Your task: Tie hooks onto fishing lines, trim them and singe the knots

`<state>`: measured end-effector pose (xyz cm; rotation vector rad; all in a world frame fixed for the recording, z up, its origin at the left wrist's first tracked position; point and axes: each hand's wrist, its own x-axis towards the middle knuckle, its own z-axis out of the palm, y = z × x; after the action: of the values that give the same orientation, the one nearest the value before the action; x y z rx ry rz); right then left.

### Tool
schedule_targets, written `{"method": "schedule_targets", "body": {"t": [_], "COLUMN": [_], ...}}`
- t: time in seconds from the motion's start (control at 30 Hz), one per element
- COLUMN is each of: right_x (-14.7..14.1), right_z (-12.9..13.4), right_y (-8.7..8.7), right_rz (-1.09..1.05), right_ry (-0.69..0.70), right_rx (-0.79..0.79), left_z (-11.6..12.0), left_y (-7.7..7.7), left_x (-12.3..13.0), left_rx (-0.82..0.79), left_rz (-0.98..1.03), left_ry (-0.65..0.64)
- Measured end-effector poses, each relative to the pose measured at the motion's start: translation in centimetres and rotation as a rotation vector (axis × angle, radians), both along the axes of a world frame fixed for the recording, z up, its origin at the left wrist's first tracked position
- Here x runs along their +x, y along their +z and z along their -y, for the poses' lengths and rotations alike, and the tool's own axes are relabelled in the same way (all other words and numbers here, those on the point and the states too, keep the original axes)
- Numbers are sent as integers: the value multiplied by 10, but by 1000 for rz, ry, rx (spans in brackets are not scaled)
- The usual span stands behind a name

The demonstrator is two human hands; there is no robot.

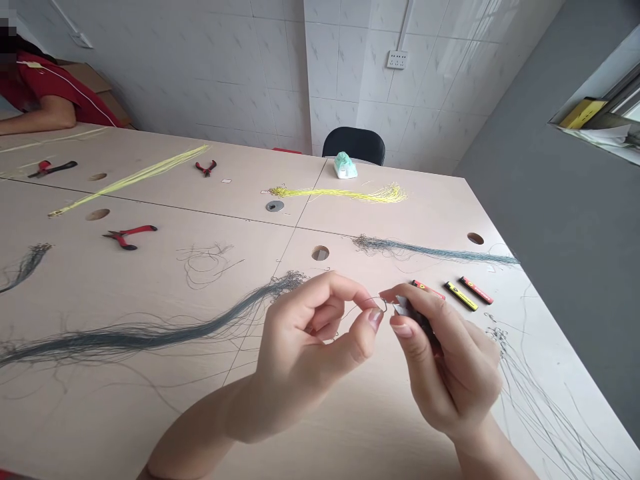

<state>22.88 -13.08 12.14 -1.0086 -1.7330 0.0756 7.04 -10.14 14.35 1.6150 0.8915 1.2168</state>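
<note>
My left hand pinches a small dark hook between thumb and index finger, with a thin line running from it. Close beside it, my right hand is closed around a small dark tool with a grey metal tip. That tip is turned toward the hook; whether they touch I cannot tell. My fingers cover most of the tool, so its kind does not show. Behind my left hand stretches a bundle of dark grey-green lines, its hooked end near my knuckles. Looser hooked lines spread out at right.
Red-handled pliers, a yellow line bundle, another dark bundle and small red and yellow cases lie on the table. A round hole is cut through it. A person in red sits far left.
</note>
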Motion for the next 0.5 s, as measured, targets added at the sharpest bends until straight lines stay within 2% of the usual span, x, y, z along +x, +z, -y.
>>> {"method": "schedule_targets", "body": {"t": [0.23,0.5], "right_x": [-1,2], "right_z": [-1,3], "right_y": [1,7], "right_rz": [-26,-181], "right_ry": [27,188], "right_rx": [-8,-204], "left_z": [1,2], "left_y": [-1,-3], "left_x": [0,-1], "left_rx": [-55,-103], "left_rz": [-3,54], "left_ry": [-15,-51]}}
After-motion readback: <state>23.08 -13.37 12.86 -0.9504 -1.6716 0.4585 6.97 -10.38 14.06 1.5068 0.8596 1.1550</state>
